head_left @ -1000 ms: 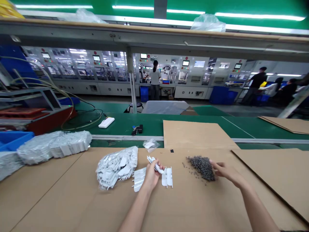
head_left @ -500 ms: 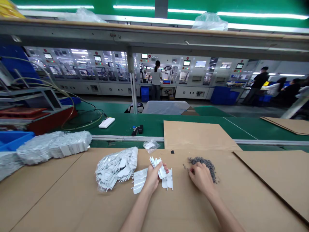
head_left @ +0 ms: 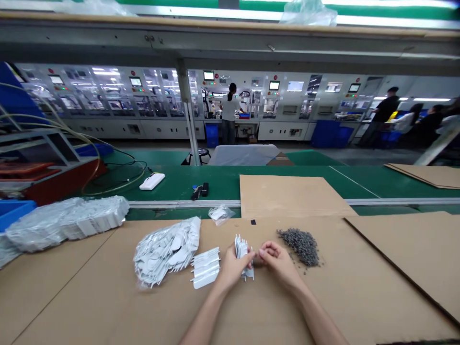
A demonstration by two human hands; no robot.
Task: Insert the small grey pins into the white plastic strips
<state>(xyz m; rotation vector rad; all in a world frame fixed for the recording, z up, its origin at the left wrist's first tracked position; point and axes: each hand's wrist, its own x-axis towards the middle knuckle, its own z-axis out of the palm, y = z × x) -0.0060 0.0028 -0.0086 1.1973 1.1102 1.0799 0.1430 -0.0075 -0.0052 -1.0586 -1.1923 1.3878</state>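
Observation:
My left hand [head_left: 233, 265] is closed around a small stack of white plastic pieces [head_left: 241, 246] with thin pins at their ends. Close beside it, my right hand [head_left: 278, 262] has thumb and fingertips pinched near the stack's right side; whatever lies between them is too small to make out. Below the left hand, more white pieces [head_left: 249, 274] lie partly hidden on the cardboard. A row of white plastic pieces [head_left: 206, 268] rests left of that hand. To the right sits a heap of small grey parts [head_left: 300, 246].
A clear bag of white pieces [head_left: 168, 250] lies on the cardboard [head_left: 151, 316], with wrapped stacks [head_left: 68, 220] farther left. Behind are a small bag [head_left: 220, 214], a black clip-like object [head_left: 200, 190] and a white box [head_left: 152, 181]. A cardboard sheet's dark edge [head_left: 398, 268] runs along the right.
My right hand has moved left from the grey heap to my left hand, fingertips pinched. The left hand still holds its stack, now turned more upright. The camera view has shifted slightly.

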